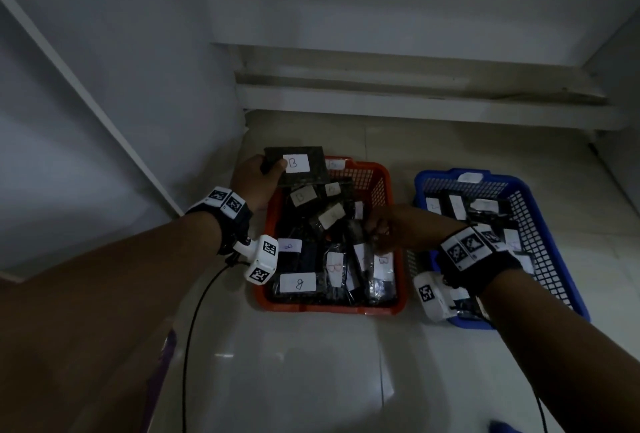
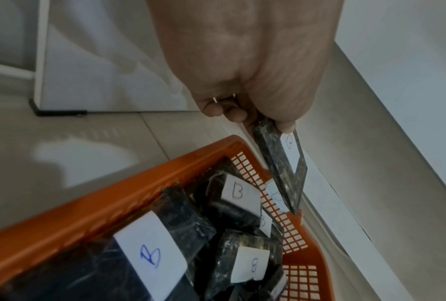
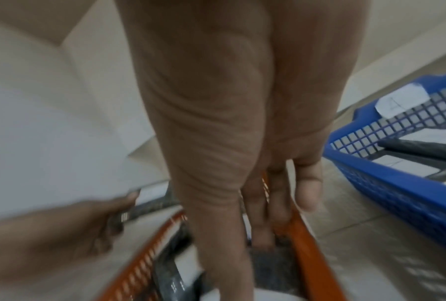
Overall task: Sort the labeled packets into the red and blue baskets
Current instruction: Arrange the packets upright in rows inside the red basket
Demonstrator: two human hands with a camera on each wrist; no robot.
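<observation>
My left hand (image 1: 268, 173) pinches a flat dark packet (image 1: 304, 164) with a white "B" label, holding it above the far left corner of the red basket (image 1: 332, 308). The left wrist view shows that packet (image 2: 289, 173) edge-on under my thumb, over the red basket's rim (image 2: 88, 203). My right hand (image 1: 381, 230) reaches into the right side of the red basket. There its thumb and fingers close on a dark packet (image 3: 268, 264); this view is blurred. Several "B" packets fill the red basket. The blue basket (image 1: 424, 187) to the right also holds labelled packets.
Both baskets sit on a pale tiled floor, close to a white wall and a low step behind. A paper tag (image 3: 399, 101) marks the blue basket's far rim (image 3: 397, 193). Black cables trail from both wrist cameras over the bare floor in front.
</observation>
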